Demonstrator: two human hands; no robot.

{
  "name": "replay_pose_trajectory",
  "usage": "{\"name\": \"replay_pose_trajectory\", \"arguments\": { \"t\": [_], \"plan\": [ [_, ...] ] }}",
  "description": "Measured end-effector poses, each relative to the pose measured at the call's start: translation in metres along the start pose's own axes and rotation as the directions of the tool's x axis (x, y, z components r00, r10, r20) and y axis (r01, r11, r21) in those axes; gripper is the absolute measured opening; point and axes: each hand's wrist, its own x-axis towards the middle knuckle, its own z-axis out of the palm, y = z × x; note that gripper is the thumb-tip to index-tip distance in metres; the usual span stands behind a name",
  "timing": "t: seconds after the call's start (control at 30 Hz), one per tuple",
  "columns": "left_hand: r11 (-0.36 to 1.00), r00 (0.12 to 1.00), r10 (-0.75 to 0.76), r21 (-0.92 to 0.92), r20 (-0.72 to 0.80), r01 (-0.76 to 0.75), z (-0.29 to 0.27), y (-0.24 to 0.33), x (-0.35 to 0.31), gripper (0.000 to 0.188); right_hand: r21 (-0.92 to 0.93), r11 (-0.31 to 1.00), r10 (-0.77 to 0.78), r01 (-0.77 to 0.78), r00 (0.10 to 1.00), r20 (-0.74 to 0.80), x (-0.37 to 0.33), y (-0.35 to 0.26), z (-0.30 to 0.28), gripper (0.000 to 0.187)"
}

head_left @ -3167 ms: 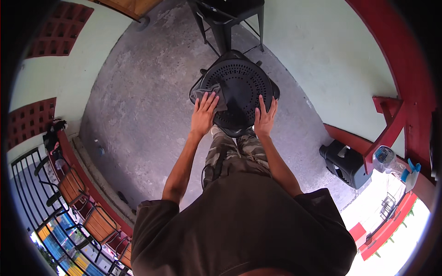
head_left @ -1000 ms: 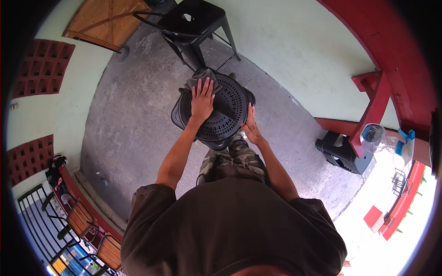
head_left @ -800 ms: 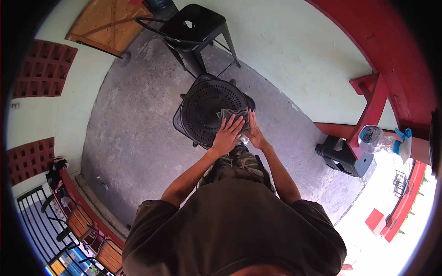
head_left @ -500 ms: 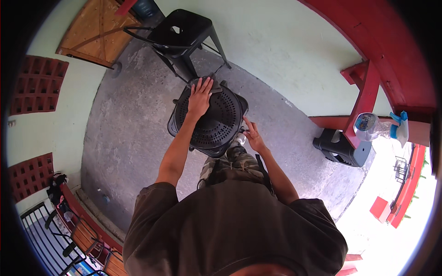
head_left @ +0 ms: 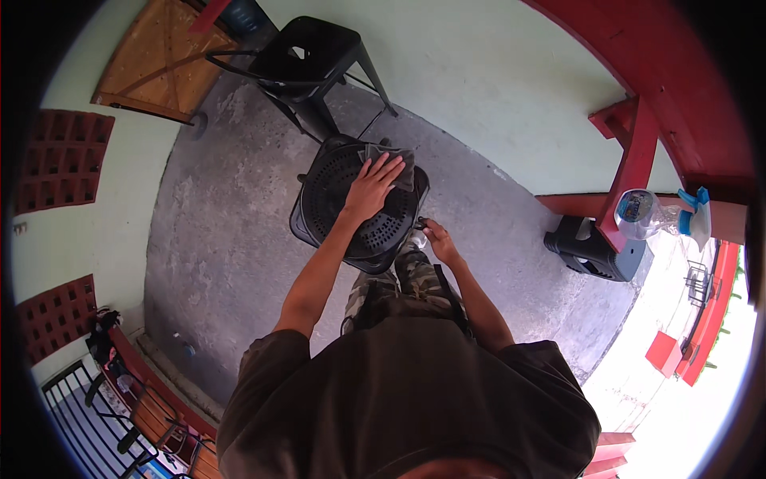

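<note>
A black stool (head_left: 323, 191) with a round top full of small holes and a squarish base stands in front of my legs. My left hand (head_left: 372, 191) lies over its far right part, fingers stretched and pressing a dark grey cloth (head_left: 405, 169) against the surface. Part of the cloth is hidden under the fingers. At the stool's near right edge, my right hand (head_left: 437, 238) has its fingers closed on a small black part that sticks out there.
Just beyond stands a tall black metal stool (head_left: 311, 52), by the pale wall (head_left: 447, 72). To the right, a clear spray bottle (head_left: 646, 215) with a blue and white head is near a red wooden bracket (head_left: 626, 176). Below it sits another black stool (head_left: 590, 251). Wooden chairs (head_left: 155, 415) stand lower left.
My left hand has slid the cloth rightward from the far edge of the top. My right hand's fingers, spread before, have closed at the stool's edge.
</note>
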Motion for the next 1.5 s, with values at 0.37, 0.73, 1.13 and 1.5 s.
{"name": "replay_pose_trajectory", "arguments": {
  "t": [0.37, 0.73, 1.13, 1.5],
  "plan": [
    [0.966, 0.995, -0.097, -0.236, 0.036, 0.103, 0.007, 0.098, -0.051, 0.054, 0.171, 0.955, 0.211, -0.243, 0.959, 0.187, 0.023, -0.015, -0.019, 0.04],
    [0.315, 0.502, -0.864, -0.814, -0.034, 0.488, -0.039, -0.01, -0.177, 0.026, -0.127, 0.904, 0.422, -0.408, 0.803, 0.422, 0.051, -0.094, -0.025, 0.059],
    [-0.191, 0.576, -0.648, -0.838, 0.498, 0.511, -0.006, -0.126, -0.196, 0.03, 0.02, 0.924, 0.367, -0.381, 0.902, 0.228, 0.041, -0.195, 0.012, 0.048],
    [-0.575, 0.807, -0.416, -0.809, 0.419, 0.124, -0.047, -0.151, -0.167, 0.065, 0.081, 0.991, 0.122, -0.104, 0.957, -0.263, 0.045, -0.263, 0.077, 0.047]
  ]
}}
